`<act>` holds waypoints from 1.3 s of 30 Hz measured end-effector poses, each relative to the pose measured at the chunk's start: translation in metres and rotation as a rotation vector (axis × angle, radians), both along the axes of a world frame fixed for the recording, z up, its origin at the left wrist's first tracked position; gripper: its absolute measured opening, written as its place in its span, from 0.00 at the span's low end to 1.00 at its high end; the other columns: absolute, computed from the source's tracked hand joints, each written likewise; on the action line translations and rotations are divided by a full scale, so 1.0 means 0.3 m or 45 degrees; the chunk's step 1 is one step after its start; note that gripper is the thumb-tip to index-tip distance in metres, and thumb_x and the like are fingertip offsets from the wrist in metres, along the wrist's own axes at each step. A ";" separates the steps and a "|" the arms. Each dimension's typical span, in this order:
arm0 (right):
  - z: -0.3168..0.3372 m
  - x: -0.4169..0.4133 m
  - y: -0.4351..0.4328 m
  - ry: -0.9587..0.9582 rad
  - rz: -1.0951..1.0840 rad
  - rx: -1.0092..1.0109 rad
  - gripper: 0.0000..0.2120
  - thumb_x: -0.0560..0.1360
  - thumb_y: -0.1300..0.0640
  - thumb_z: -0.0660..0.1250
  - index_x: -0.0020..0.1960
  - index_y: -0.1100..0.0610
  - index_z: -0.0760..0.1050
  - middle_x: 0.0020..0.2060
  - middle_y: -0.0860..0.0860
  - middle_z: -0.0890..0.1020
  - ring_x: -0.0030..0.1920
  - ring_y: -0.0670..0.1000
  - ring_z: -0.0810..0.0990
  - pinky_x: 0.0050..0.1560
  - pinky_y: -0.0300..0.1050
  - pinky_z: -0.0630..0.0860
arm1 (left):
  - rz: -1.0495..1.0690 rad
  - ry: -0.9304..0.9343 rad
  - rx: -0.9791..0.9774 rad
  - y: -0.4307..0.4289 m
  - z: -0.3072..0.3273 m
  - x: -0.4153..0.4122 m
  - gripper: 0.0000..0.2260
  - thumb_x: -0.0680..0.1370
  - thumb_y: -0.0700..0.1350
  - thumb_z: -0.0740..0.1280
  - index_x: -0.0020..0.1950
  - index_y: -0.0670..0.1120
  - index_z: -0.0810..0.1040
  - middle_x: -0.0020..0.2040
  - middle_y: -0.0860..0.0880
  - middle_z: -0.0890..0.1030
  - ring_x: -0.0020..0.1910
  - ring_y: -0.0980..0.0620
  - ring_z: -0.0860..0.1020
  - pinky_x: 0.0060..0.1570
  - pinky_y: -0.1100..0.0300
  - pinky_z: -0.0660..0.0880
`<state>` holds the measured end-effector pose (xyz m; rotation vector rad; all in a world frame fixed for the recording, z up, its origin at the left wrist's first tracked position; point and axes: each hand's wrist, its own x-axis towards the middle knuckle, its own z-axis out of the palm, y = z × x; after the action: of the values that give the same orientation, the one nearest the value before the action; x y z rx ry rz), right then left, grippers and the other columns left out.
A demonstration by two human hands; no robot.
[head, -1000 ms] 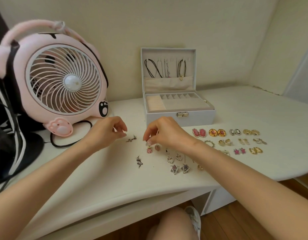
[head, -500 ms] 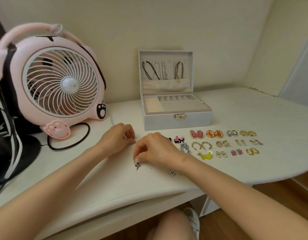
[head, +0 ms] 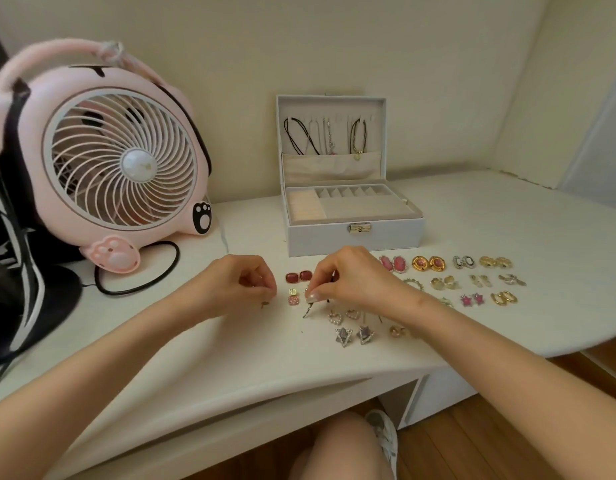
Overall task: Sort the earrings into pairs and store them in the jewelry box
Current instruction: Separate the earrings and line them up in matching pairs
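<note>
1. Pinching a thin dark earring (head: 308, 310) between thumb and forefinger, the right hand (head: 351, 280) is hovering low over the white desk (head: 230, 348), the earring's lower tip seemingly touching it.
2. The left hand (head: 242, 284) is curling closed just above a small gold earring (head: 264, 304); whether it is gripping it I cannot tell.
3. Paired earrings are lying in rows to the right, in front of the open jewelry box (head: 351, 233).

Cream walls (head: 334, 46), white desk (head: 490, 216), wooden floor (head: 473, 445), pink fan (head: 119, 161)
</note>
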<state>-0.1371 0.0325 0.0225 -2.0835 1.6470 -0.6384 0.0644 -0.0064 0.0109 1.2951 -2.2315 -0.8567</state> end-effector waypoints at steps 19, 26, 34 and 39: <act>0.006 -0.023 0.029 -0.167 0.137 0.368 0.01 0.70 0.58 0.73 0.41 0.54 0.83 0.40 0.54 0.85 0.38 0.43 0.78 0.46 0.40 0.75 | -0.147 -0.138 0.062 0.050 -0.017 -0.081 0.06 0.72 0.40 0.71 0.39 0.52 0.80 0.38 0.50 0.81 0.33 0.62 0.72 0.40 0.69 0.69; -0.024 -0.007 -0.015 -0.044 0.025 0.239 0.03 0.70 0.60 0.73 0.44 0.55 0.84 0.40 0.51 0.84 0.32 0.41 0.75 0.38 0.35 0.72 | -0.134 -0.159 -0.060 0.041 -0.023 -0.091 0.09 0.72 0.41 0.71 0.37 0.55 0.78 0.34 0.56 0.79 0.33 0.65 0.73 0.38 0.73 0.68; -0.009 0.002 -0.018 0.214 0.011 -0.045 0.05 0.70 0.59 0.72 0.44 0.52 0.84 0.35 0.43 0.77 0.40 0.43 0.74 0.41 0.39 0.69 | -0.067 -0.135 -0.157 0.026 -0.024 -0.071 0.06 0.74 0.39 0.68 0.44 0.49 0.83 0.38 0.54 0.82 0.37 0.62 0.75 0.42 0.68 0.69; 0.004 0.005 -0.010 0.298 0.054 -0.052 0.05 0.67 0.54 0.74 0.43 0.50 0.84 0.35 0.42 0.78 0.41 0.44 0.75 0.34 0.35 0.66 | -0.114 -0.195 -0.134 0.039 -0.017 -0.072 0.03 0.71 0.44 0.72 0.42 0.51 0.81 0.37 0.55 0.80 0.35 0.58 0.73 0.38 0.68 0.68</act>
<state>-0.1355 0.0294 0.0237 -2.2895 1.7196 -0.4305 0.0428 0.0053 0.0056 1.2581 -2.4351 -0.6808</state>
